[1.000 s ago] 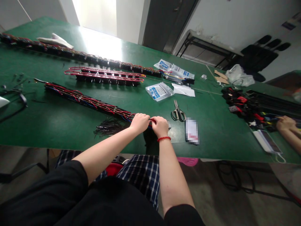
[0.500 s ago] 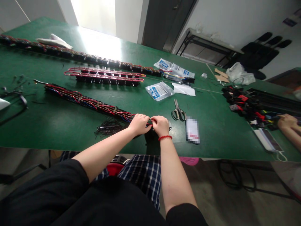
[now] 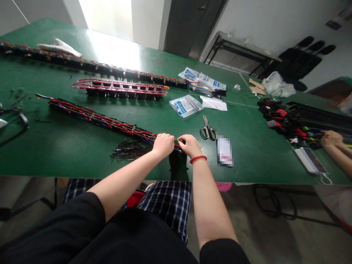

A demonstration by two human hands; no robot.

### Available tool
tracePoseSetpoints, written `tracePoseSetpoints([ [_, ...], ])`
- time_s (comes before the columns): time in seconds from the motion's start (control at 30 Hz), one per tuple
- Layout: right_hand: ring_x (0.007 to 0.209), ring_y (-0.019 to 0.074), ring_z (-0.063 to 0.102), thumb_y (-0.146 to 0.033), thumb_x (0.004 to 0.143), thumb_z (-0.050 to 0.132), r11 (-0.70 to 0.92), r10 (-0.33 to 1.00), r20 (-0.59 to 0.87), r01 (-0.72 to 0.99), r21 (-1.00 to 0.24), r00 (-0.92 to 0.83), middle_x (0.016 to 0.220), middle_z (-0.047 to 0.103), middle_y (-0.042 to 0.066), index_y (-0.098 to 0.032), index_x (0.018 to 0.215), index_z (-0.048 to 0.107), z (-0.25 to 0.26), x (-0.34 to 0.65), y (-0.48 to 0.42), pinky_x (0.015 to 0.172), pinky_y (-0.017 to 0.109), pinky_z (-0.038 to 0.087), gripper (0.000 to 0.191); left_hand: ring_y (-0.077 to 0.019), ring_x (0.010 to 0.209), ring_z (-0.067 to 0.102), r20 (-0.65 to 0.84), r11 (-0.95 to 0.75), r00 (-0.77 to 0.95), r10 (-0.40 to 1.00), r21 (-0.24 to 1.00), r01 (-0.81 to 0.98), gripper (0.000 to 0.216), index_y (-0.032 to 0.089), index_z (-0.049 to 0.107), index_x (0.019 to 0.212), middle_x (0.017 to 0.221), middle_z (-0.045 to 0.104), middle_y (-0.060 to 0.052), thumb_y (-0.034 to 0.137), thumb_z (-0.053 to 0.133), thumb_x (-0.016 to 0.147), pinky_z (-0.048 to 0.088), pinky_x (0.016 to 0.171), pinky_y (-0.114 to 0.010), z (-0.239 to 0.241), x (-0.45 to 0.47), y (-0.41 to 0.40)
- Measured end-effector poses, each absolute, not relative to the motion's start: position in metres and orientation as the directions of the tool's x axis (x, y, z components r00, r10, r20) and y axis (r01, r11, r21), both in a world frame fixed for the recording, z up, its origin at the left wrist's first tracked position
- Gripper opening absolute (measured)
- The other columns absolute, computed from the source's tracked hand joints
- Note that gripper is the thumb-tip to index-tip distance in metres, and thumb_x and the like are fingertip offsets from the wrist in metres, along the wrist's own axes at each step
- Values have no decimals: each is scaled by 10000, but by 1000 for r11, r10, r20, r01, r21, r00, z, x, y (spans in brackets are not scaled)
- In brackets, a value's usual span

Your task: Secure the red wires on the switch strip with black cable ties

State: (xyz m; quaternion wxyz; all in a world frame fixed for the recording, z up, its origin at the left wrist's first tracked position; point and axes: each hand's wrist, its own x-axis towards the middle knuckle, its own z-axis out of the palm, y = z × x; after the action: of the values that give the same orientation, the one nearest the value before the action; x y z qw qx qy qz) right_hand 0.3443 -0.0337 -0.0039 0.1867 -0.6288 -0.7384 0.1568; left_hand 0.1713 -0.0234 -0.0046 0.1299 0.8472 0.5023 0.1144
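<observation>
A long black strip with red, blue and dark wires (image 3: 106, 121) lies slanted across the green table, its near right end at my hands. My left hand (image 3: 164, 144) is closed around the wire bundle at that end. Just right of it, my right hand (image 3: 190, 145), with a red bead bracelet at the wrist, pinches the wires' ends. Red, green-yellow and blue wire tips (image 3: 178, 146) show between the two hands. Below the strip, beside my left forearm, is a heap of black cable ties (image 3: 129, 149).
Scissors (image 3: 208, 128) and a blurred-out card (image 3: 224, 151) lie right of my hands. Plastic bags (image 3: 185, 105) and white paper (image 3: 213, 103) lie beyond. Two more wired strips (image 3: 121, 89) stretch behind. At far right, another person's hands (image 3: 332, 139) work by black-red connectors (image 3: 280, 117) and a phone (image 3: 313, 160).
My right hand has shifted slightly right and its fingers have straightened, so more of the coloured wire ends shows. My left hand keeps its hold. The view has shifted a little.
</observation>
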Motion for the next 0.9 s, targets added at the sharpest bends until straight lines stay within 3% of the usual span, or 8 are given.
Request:
tracePoseSetpoints([
  [0.33, 918, 195, 681, -140, 843, 625, 172, 985, 85, 872, -459, -150, 943, 784, 53, -211, 859, 770, 1, 342, -37, 887, 318, 510, 163, -268, 1016, 647, 140, -534, 517, 844, 296, 792, 291, 144, 716, 976, 1000, 723, -132, 182, 428, 975, 426, 932, -404, -12, 167, -31],
  [0.5, 951, 217, 694, -250, 851, 677, 164, 986, 34, 934, -316, -161, 987, 803, 22, -275, 989, 794, 4, 335, -38, 885, 340, 498, 182, -247, 999, 684, 25, -516, 544, 839, 356, 780, 289, 145, 731, 1046, 1032, 744, -122, 164, 459, 950, 470, 933, -376, -7, 166, -20],
  [0.63, 933, 212, 702, -336, 884, 672, 135, 990, 16, 948, -290, -137, 975, 807, 14, -293, 1010, 798, 6, 331, -38, 848, 327, 492, 183, -219, 964, 695, -21, -536, 583, 812, 371, 759, 272, 156, 732, 1041, 1032, 743, -100, 177, 472, 962, 502, 869, -323, 3, 159, -11],
  [0.77, 902, 207, 701, -356, 881, 684, 131, 991, 19, 946, -297, -131, 955, 808, 10, -295, 1015, 796, 10, 329, -39, 822, 323, 487, 185, -264, 1021, 675, 56, -588, 594, 803, 242, 772, 207, 174, 738, 974, 1003, 728, -101, 158, 537, 927, 493, 855, -356, 20, 146, -7],
  [0.9, 918, 198, 697, -321, 878, 682, 127, 992, 23, 939, -319, -126, 987, 807, -9, -323, 1029, 794, 11, 327, -40, 829, 315, 485, 188, -272, 973, 689, -5, -567, 577, 817, 181, 804, 214, 158, 752, 922, 972, 740, -122, 146, 539, 921, 477, 823, -367, 30, 136, -3],
])
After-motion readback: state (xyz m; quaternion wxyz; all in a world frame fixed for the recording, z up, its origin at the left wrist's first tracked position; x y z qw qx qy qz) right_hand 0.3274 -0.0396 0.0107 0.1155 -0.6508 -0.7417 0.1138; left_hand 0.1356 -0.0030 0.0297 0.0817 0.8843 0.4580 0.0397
